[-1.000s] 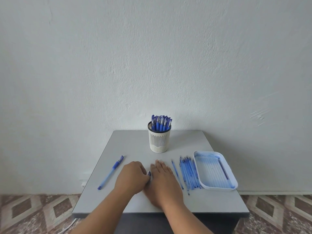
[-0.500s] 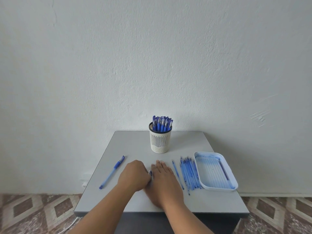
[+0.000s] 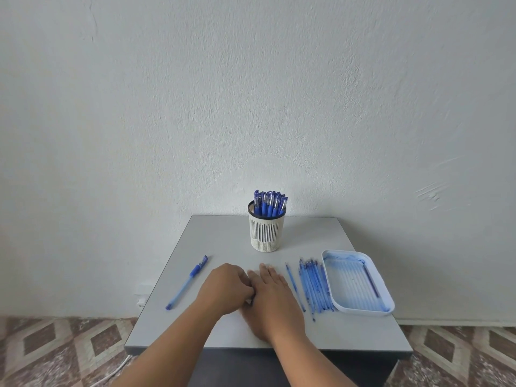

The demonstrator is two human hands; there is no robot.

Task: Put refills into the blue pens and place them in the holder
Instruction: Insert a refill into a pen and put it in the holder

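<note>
Pens [image 3: 269, 203] already fill the holder [image 3: 266, 230] at centre frame, while one pen [image 3: 186, 282] lies untouched at lower left, and little has changed: left hand [image 3: 223, 289] stays curled, its grip's contents hidden, beside the flat, open right hand [image 3: 272, 297], so refilling seems paused.

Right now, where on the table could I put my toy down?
Bare spots: the table's back corners beside the holder, and the near-right edge. Crowded: the refills by the tray, and the hands in the middle.
</note>
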